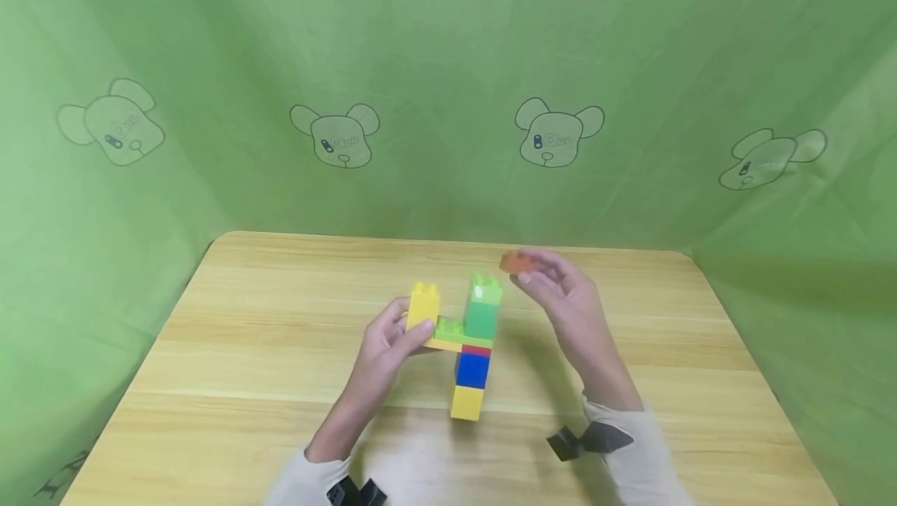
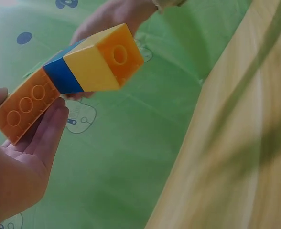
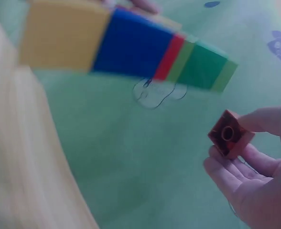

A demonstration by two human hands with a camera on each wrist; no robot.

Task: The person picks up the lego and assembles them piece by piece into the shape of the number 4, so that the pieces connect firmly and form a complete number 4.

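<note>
My left hand (image 1: 378, 344) grips a joined stack of toy building bricks by its left arm, thumb against an upright yellow brick (image 1: 423, 303). Below, the column runs through a thin red layer (image 1: 476, 350) and a blue brick (image 1: 473, 370) to a yellow brick (image 1: 467, 403). A green brick (image 1: 481, 321) with a light green brick (image 1: 485, 288) on top rises at the right. The hollow underside of the bottom yellow brick (image 2: 120, 55) shows in the left wrist view, so the stack is off the table. My right hand (image 1: 571, 315) pinches a small orange-red brick (image 3: 230, 135), apart from the stack.
The wooden table (image 1: 266, 296) lies below both hands. A green cloth (image 1: 448, 39) printed with mouse-like heads hangs behind it and at both sides. Dark straps with small black blocks (image 1: 564, 444) sit on both sleeves.
</note>
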